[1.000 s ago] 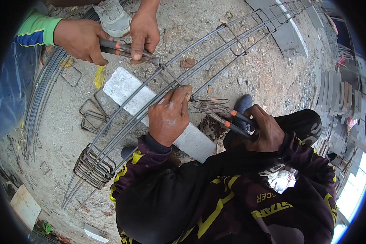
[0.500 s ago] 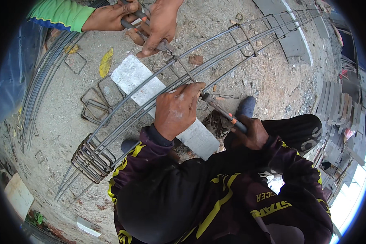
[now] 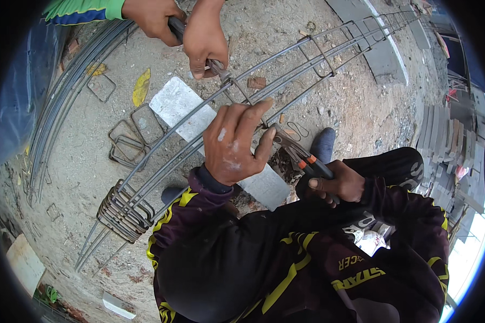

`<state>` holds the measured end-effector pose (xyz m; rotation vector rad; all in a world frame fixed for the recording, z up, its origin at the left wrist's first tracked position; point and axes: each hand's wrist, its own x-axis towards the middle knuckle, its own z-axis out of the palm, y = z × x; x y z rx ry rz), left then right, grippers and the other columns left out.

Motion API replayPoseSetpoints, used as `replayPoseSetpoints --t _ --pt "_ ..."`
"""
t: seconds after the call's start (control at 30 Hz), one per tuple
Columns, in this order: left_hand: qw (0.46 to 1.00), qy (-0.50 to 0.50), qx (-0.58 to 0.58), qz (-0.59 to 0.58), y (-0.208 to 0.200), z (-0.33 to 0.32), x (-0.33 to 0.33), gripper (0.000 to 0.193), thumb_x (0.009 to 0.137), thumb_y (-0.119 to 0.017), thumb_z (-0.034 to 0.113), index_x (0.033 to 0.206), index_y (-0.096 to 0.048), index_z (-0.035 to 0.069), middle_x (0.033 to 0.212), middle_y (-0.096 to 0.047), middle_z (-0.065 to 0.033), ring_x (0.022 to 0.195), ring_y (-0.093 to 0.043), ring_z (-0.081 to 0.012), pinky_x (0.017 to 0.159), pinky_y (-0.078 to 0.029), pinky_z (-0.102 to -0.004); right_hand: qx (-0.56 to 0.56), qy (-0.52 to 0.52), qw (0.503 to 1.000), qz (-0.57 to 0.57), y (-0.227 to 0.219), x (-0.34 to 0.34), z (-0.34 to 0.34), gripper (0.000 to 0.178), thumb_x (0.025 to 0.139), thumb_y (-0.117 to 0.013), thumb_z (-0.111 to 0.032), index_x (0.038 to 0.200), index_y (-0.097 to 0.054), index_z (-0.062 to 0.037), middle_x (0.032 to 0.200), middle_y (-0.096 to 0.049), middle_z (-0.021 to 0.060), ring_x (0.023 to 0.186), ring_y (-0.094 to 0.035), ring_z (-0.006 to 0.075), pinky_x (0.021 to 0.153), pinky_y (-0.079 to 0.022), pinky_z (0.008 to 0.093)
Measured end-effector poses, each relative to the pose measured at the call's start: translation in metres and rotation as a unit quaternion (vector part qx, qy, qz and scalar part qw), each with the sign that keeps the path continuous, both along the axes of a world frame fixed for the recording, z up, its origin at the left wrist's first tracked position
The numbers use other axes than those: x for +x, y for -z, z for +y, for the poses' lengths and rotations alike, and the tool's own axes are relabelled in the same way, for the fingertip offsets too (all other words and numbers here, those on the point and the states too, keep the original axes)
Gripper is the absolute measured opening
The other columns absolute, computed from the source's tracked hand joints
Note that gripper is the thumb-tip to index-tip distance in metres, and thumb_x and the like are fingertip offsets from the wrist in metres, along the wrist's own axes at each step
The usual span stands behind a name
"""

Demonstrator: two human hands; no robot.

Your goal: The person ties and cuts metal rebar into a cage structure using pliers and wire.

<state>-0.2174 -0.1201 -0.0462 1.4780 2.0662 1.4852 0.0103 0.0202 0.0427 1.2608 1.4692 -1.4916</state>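
Note:
A long rebar cage (image 3: 285, 81) of thin steel bars and square stirrups runs diagonally across the view. My left hand (image 3: 234, 142) is closed over its bars near a stirrup, with the thumb and index finger apart at the near bar. In my right hand (image 3: 337, 183) are end-cutting pincers (image 3: 297, 152) with orange-marked dark handles. Their handles are spread, and the jaws touch or nearly touch the bar beside my left thumb. Across the cage, a co-worker's hands (image 3: 205, 43) work another pair of pincers (image 3: 219, 70) at the same stirrup's far corner.
A pale block (image 3: 178, 102) lies under the cage. Loose square stirrups (image 3: 128, 141) and a bundle of long bars (image 3: 56, 107) lie left. More stirrups are bunched (image 3: 125, 212) at the cage's near end. Grey slabs (image 3: 442, 140) are stacked right; a yellow leaf (image 3: 141, 87) lies beyond.
The handles of my pincers have spread apart. My left thumb has moved away from the fingers. The co-worker's hands have shifted, and that person's pincer handles have swung closer together.

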Motion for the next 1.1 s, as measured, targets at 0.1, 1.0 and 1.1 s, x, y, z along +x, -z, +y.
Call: replayPoseSetpoints --t 0.1,1.0,1.1 --pt "0.959 0.248 0.071 0.117 -0.01 0.003 0.021 0.07 0.08 -0.075 0.04 0.143 -0.049 0.025 0.137 -0.053 -0.0061 0.132 -0.048 -0.0324 0.116 -0.029 -0.0583 -0.248 0.159 0.955 0.009 -0.007 -0.01 -0.002 0.032 0.093 -0.07 -0.034 0.089 -0.058 -0.0046 0.069 -0.05 0.0026 0.055 -0.053 0.0133 0.047 -0.046 0.0304" --pt "0.938 0.162 -0.019 0.306 -0.001 0.02 0.101 0.042 0.091 -0.055 0.025 0.127 -0.057 0.003 0.103 -0.063 -0.0096 0.101 -0.061 -0.0245 0.116 -0.03 -0.052 -0.048 0.057 0.995 -0.063 -0.029 -0.014 -0.017 0.022 0.081 -0.079 -0.011 0.086 -0.059 -0.002 0.074 -0.061 0.0083 0.062 -0.061 0.0208 0.056 -0.05 0.0386" --pt "0.929 0.193 -0.043 0.313 -0.004 0.026 0.1 0.029 0.091 -0.054 0.022 0.108 -0.062 0.0 0.094 -0.066 -0.0111 0.095 -0.064 -0.0247 0.111 -0.038 -0.0481 -0.235 0.225 0.942 -0.076 -0.025 -0.006 -0.014 0.016 0.086 -0.074 -0.008 0.084 -0.058 -0.0059 0.067 -0.053 0.0026 0.055 -0.053 0.015 0.05 -0.046 0.0325"
